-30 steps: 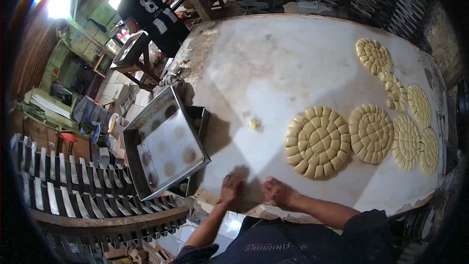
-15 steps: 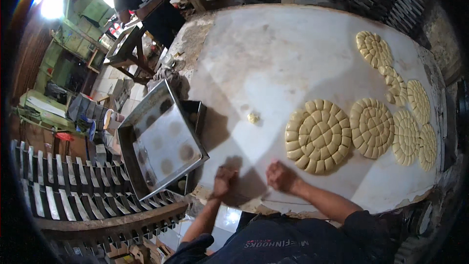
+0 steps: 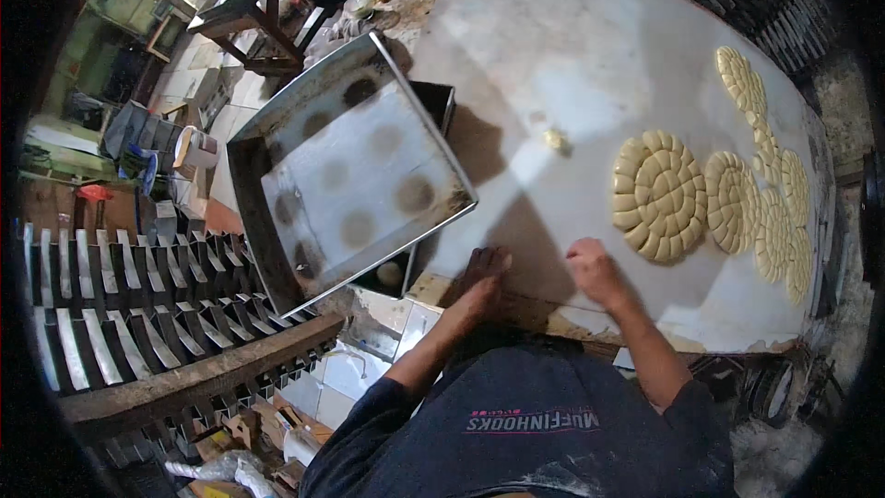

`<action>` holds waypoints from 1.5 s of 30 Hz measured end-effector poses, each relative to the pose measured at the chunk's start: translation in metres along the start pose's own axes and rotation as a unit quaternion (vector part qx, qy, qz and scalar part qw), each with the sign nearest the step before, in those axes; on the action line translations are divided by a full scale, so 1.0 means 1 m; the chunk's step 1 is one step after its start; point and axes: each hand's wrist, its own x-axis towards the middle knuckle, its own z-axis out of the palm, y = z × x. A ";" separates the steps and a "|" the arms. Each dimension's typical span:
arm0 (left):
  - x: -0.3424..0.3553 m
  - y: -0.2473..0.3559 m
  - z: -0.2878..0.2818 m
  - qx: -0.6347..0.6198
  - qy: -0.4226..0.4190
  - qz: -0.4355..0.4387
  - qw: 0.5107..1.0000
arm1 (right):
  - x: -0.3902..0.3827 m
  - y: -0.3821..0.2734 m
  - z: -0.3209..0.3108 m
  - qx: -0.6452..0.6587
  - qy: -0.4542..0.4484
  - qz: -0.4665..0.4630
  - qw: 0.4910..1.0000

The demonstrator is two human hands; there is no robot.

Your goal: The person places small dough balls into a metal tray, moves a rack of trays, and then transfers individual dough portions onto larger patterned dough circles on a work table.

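My left hand [image 3: 483,275] is curled at the table's near edge, beside the baking trays. A small pale spot shows at its fingertips, and I cannot tell whether it is dough. My right hand [image 3: 597,271] is closed just above the tabletop, left of and nearer than the large dough round [image 3: 659,195]; anything inside its fingers is hidden. That round is scored into many small pieces. A small lump of dough [image 3: 556,140] lies farther off. To the left, an upper metal baking tray [image 3: 364,175] with dark round stains rests tilted over another tray [image 3: 433,101], where a dough ball [image 3: 389,272] shows.
Several more scored dough rounds [image 3: 733,201] lie along the right side of the pale tabletop [image 3: 553,37]. Metal strips [image 3: 88,350] line a rack at lower left, beside a wooden beam [image 3: 194,369]. A wooden stand [image 3: 253,18] and a white bucket [image 3: 195,149] are beyond the trays.
The view has shifted, so the trays, dough and table sit differently in the picture. Both hands stay low near the table's front edge, still curled.
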 end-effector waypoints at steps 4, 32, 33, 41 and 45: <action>-0.018 0.017 -0.141 -0.235 0.107 -0.062 0.964 | 0.062 -0.066 -0.054 0.111 -0.115 0.326 0.932; 0.085 0.069 -0.206 -0.352 0.133 -0.040 0.926 | 0.011 -0.095 -0.070 -0.011 0.310 -0.019 0.951; 0.099 0.086 -0.190 -0.359 0.100 -0.031 0.928 | -0.010 -0.075 -0.077 -0.005 0.322 0.001 0.947; 0.234 0.252 -0.066 -0.377 -0.026 0.003 0.926 | -0.168 0.113 -0.163 -0.016 0.421 0.161 0.892; 0.287 0.326 -0.024 -0.376 -0.063 0.010 0.924 | -0.257 0.199 -0.198 -0.033 0.486 0.290 0.824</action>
